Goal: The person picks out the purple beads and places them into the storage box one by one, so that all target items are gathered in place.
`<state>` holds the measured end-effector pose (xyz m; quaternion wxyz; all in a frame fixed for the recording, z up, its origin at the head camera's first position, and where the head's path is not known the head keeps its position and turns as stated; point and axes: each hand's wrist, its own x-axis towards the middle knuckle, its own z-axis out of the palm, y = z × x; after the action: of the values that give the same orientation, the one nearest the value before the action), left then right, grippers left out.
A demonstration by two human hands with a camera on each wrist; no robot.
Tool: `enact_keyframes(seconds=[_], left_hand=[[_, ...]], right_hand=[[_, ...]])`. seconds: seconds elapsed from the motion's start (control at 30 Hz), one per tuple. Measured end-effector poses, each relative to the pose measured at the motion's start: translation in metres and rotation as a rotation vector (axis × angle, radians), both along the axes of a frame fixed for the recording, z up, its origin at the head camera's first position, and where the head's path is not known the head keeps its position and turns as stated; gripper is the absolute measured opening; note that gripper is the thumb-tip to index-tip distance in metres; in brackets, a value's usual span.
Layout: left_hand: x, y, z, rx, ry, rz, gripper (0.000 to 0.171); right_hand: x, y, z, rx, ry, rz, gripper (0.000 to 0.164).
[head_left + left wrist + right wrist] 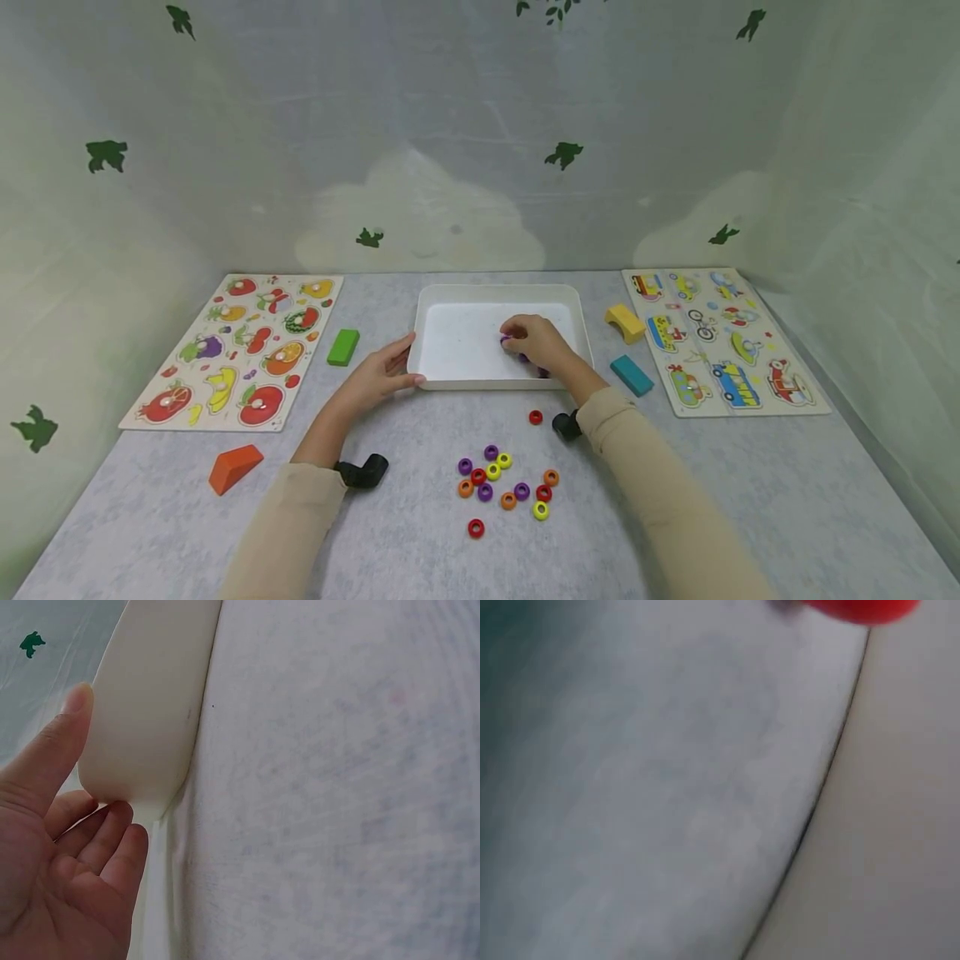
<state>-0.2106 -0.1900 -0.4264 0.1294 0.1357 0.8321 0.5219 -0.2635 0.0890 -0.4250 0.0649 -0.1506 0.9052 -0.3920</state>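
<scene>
My right hand [537, 340] is over the white tray [457, 385], pinching a purple bead [505, 339] between thumb and fingertips. Two more purple beads [523, 357] lie inside the tray close under this hand, partly covered by it. At the tray's front left corner, my left hand [375, 375] holds the outer wall. In the left wrist view its thumb [64, 739] rests along one side of that corner and the bent fingers touch the other. The right wrist view shows neither the right hand nor its bead.
Several red, orange, yellow and purple beads [493, 472] lie in front of the tray, with one red bead [536, 417] nearer it. Green [343, 347], orange [234, 468], yellow [625, 323] and teal blocks [632, 375] lie around. A fruit puzzle board [187, 379] and vehicle board [712, 375] flank the tray.
</scene>
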Motion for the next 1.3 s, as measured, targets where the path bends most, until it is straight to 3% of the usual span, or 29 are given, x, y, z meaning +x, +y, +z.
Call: enact_keyframes(seconds=[0.2,0.37,0.5,0.63,0.8,1.0,1.2,1.3], left_hand=[[0.001,0.0,0.001,0.005,-0.002,-0.003,0.083],[0.001,0.0,0.001,0.008,-0.004,-0.006,0.082],[0.001,0.0,0.001,0.002,-0.006,-0.004,0.082],[0.001,0.001,0.002,-0.012,-0.016,0.006,0.082],[0.006,0.003,0.012,-0.001,-0.033,0.003,0.079],[0.013,0.009,0.025,0.018,-0.023,-0.006,0.076],[0.008,0.004,0.013,0.004,-0.009,0.001,0.079],[0.004,0.001,0.004,-0.001,0.006,-0.002,0.08]], right_hand=[[0.022,0.003,0.015,-0.098,0.057,0.078,0.031],[0.058,0.004,0.026,-0.214,0.109,0.253,0.034],[0.084,0.003,0.022,-0.27,0.059,0.419,0.035],[0.102,0.001,0.013,-0.224,-0.053,0.519,0.033],[0.115,-0.001,0.004,-0.117,-0.144,0.56,0.024],[0.12,-0.005,0.002,-0.014,-0.119,0.558,0.015],[0.122,-0.011,0.005,0.107,-0.045,0.551,0.014],[0.12,-0.011,0.007,0.098,-0.036,0.506,0.015]])
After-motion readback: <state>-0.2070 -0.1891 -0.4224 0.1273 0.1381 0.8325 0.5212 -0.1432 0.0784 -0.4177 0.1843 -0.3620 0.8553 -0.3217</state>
